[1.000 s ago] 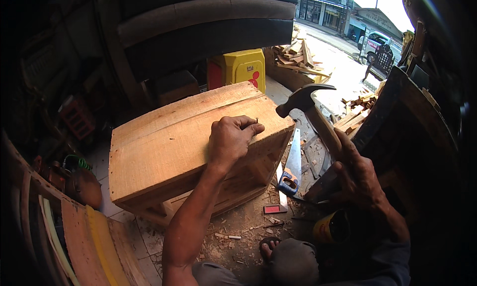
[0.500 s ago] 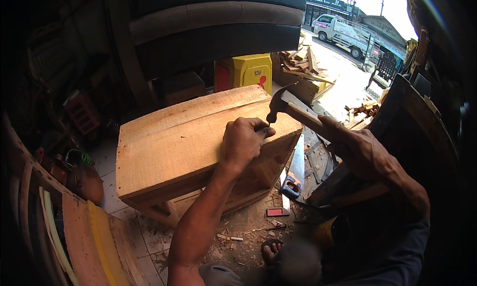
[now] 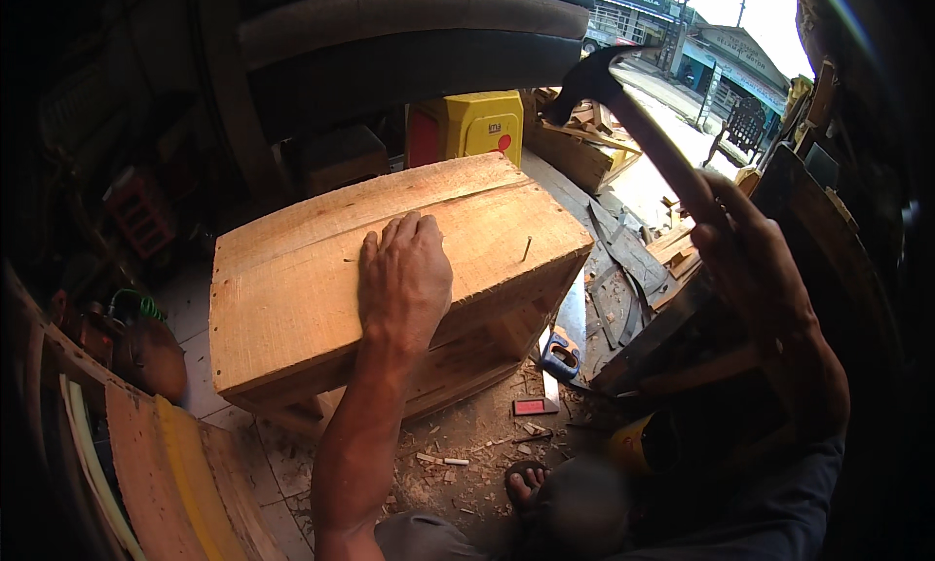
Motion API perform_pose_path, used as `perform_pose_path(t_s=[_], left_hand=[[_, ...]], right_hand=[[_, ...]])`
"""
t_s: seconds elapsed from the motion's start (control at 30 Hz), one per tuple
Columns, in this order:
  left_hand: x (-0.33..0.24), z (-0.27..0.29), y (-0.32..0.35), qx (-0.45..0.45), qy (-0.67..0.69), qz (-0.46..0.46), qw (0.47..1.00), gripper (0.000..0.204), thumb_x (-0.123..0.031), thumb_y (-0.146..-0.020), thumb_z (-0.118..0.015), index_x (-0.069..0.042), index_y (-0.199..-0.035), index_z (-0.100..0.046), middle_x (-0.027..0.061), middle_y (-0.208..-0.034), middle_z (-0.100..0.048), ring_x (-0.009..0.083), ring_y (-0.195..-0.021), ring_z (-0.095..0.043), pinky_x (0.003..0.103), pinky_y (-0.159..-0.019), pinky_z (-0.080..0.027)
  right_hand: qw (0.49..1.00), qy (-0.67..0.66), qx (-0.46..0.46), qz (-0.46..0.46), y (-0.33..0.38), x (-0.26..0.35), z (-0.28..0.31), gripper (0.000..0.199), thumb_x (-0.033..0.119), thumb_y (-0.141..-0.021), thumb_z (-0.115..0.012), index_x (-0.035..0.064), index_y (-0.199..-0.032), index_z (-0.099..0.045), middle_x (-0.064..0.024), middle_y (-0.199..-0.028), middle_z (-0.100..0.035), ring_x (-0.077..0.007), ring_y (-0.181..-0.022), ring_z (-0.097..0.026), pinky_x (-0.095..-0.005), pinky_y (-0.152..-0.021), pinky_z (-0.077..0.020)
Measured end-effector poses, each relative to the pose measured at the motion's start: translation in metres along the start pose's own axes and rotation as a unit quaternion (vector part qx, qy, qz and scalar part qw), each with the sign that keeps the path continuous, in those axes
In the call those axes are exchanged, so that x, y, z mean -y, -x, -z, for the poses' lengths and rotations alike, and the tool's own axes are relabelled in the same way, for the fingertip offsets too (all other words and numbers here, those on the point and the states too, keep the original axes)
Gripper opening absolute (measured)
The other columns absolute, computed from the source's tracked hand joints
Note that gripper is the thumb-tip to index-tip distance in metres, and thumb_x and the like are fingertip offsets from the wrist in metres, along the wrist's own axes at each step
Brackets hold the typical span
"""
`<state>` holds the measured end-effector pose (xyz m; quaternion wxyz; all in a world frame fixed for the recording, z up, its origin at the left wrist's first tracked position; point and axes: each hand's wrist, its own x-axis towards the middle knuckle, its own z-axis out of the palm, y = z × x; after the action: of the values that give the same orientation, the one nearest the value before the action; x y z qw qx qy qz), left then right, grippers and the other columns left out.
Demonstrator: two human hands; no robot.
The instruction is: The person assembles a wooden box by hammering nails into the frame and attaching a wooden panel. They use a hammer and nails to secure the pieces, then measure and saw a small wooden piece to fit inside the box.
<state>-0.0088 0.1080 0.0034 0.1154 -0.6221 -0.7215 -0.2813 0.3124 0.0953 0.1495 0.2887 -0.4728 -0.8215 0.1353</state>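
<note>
- My left hand [image 3: 404, 283] lies flat on the top board of the wooden box [image 3: 321, 298], fingers laid out straight and close together — nothing pinched, the palm bearing down.
- Beyond my fingertips the board runs on to its far edge; a long seam crosses the top just past them, slanting toward the far right corner.
- To the right of my left hand a nail [image 3: 527, 248] stands tilted out of the wood, near the box's right edge and well apart from my fingers — bare board lies between.
- My right hand [image 3: 755, 269] is wrapped tightly around the handle of a hammer [image 3: 623, 108], held high; its dark head hangs in open air above and to the right of the nail, touching nothing.
- Below my left wrist the near edge of the box drops to a floor strewn with wood chips.
- Right of the box, under the raised hammer, lie wood offcuts and a blue-handled tool [image 3: 560, 355].
- Past the box's far edge stands a yellow container [image 3: 482, 125].
</note>
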Motion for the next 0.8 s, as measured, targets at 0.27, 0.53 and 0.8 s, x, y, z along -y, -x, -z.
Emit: perform_pose_path(t_s=[0.27, 0.53, 0.8], left_hand=[[-0.020, -0.011, -0.006, -0.004, 0.038, -0.001, 0.999, 0.024, -0.013, -0.101, -0.049, -0.003, -0.115, -0.067, 0.0129, -0.124, -0.068, 0.0262, -0.126, -0.061, 0.047, -0.115, -0.040], [-0.029, -0.009, -0.003, 0.000, 0.055, 0.003, 0.998, 0.025, -0.015, -0.102, -0.048, -0.005, -0.115, -0.067, 0.0116, -0.123, -0.069, 0.0250, -0.127, -0.060, 0.045, -0.116, -0.038], [-0.002, 0.007, 0.001, 0.003, -0.016, 0.030, 0.999, 0.026, -0.015, -0.102, -0.048, -0.005, -0.115, -0.068, 0.0117, -0.124, -0.068, 0.0241, -0.127, -0.060, 0.046, -0.116, -0.037]], right_hand=[[0.974, 0.199, 0.098, 0.040, 0.022, -0.022, -0.001, 0.036, 0.016, -0.100, -0.066, 0.0103, -0.134, -0.055, -0.0095, -0.080, -0.067, -0.0178, -0.060, -0.063, -0.0363, -0.059, -0.0502], [0.944, -0.181, -0.224, 0.164, -0.008, -0.029, 0.027, 0.018, 0.021, -0.109, -0.051, 0.0028, -0.108, -0.052, -0.0018, -0.069, -0.052, -0.0142, -0.056, -0.051, -0.0327, -0.054, -0.0459], [0.948, -0.280, -0.149, 0.030, -0.003, 0.009, 0.016, 0.031, 0.026, -0.109, -0.051, 0.0045, -0.131, -0.052, -0.0014, -0.078, -0.057, -0.0139, -0.057, -0.056, -0.0347, -0.057, -0.0479]])
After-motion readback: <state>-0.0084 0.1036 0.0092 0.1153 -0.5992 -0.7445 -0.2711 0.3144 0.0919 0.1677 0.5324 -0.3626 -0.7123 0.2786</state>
